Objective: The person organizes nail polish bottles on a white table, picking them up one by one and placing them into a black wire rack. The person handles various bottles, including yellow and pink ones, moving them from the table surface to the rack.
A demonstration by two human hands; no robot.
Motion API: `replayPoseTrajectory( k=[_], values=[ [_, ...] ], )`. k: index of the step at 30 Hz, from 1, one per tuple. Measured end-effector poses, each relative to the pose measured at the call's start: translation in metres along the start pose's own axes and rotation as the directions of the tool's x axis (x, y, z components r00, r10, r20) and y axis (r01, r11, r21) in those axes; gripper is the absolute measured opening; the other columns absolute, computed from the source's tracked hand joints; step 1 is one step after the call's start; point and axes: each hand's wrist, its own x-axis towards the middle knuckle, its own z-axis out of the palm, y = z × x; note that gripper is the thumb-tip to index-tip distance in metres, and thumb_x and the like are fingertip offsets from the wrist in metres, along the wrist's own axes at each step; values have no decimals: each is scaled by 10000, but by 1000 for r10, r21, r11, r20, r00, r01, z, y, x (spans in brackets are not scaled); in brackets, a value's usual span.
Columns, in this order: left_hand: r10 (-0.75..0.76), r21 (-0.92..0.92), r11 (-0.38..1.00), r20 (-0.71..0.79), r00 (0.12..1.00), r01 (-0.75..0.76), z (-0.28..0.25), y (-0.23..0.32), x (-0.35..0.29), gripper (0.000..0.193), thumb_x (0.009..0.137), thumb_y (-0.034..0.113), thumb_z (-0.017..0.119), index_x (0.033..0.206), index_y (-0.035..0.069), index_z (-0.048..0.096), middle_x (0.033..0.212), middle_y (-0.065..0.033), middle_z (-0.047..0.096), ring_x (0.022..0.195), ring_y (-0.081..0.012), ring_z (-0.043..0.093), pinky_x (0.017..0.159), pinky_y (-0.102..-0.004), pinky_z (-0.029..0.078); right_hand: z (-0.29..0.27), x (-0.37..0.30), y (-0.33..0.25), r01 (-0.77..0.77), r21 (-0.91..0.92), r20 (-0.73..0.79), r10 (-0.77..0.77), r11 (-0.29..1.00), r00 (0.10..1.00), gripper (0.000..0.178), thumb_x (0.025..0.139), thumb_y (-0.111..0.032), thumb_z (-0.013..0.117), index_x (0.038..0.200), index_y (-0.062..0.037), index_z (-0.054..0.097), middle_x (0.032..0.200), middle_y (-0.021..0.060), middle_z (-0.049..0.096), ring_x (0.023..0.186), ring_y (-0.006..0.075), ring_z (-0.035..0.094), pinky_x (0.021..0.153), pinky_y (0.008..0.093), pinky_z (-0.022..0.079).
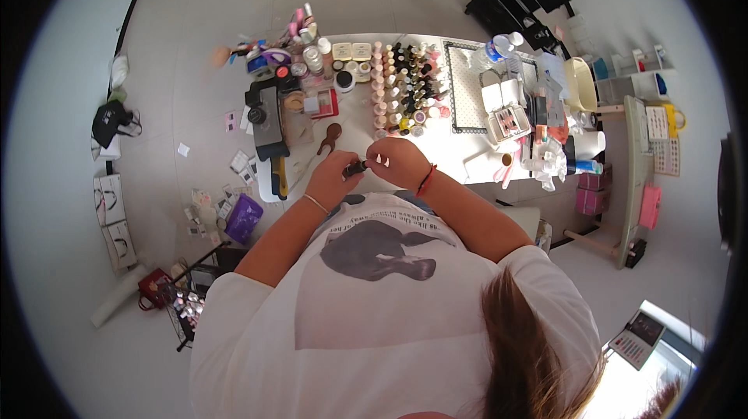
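Both my hands meet over the near edge of the white table, just in front of my shirt. My left hand (pixel 330 175) is closed around a small black bottle (pixel 354 169), like a nail polish bottle, lying tilted between the fingers. Against the bottle's right end, my right hand (pixel 398 162) is closed in a pinch; what its fingertips hold is hidden. Several rows of nail polish bottles (pixel 397 96) stand just beyond my hands. A brown, round-ended object (pixel 330 137) lies on the table beyond my left hand.
Jars and tools crowd the table's left end, with a dark grey device (pixel 269 123) beside them. To the right lie a dotted mat (pixel 465 84), an open white case (pixel 508 124) and crumpled plastic (pixel 548 166). A purple pouch (pixel 244 219) is at the lower left.
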Motion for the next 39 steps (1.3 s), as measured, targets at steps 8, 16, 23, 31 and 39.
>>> replayPoseTrajectory(
  k=[8,16,23,31,39],
  values=[
    [-33,-79,997,-211,977,17,-16,2,-15,335,779,83,769,1081,40,632,994,-90,636,764,-206,625,670,-306,504,-6,47,-19,109,-67,184,-95,992,978,105,793,-132,743,859,-65,697,736,88,663,685,242,649,634,351,516],
    [-118,-115,990,-342,932,83,-35,1,-37,349,817,75,713,1151,50,617,1102,-116,634,877,-248,636,766,-360,521,-47,86,-24,-4,-154,192,34,988,981,126,794,-174,709,861,-68,697,770,101,699,729,295,681,668,386,537],
    [17,366,913,-476,879,180,-57,-34,-51,406,774,142,745,1153,67,621,1117,-139,612,1036,-357,584,895,-436,487,-73,122,-5,-100,-335,-52,88,937,995,123,766,-155,686,848,-63,684,790,111,702,768,304,684,704,397,543],
    [-85,244,947,-440,894,210,-51,-54,-52,418,760,166,762,1145,79,625,1098,-165,610,1031,-379,585,895,-441,492,-44,160,66,-89,-604,-59,67,792,996,100,800,-163,613,836,-82,658,812,130,684,814,351,666,712,445,535],
    [-193,132,952,-447,874,278,-49,-59,-53,394,761,157,754,1124,63,634,1111,-178,619,1057,-385,588,912,-439,491,-28,176,62,-101,-767,42,206,633,978,150,843,-150,559,930,-106,674,921,147,696,883,365,674,743,472,545]
  ],
)
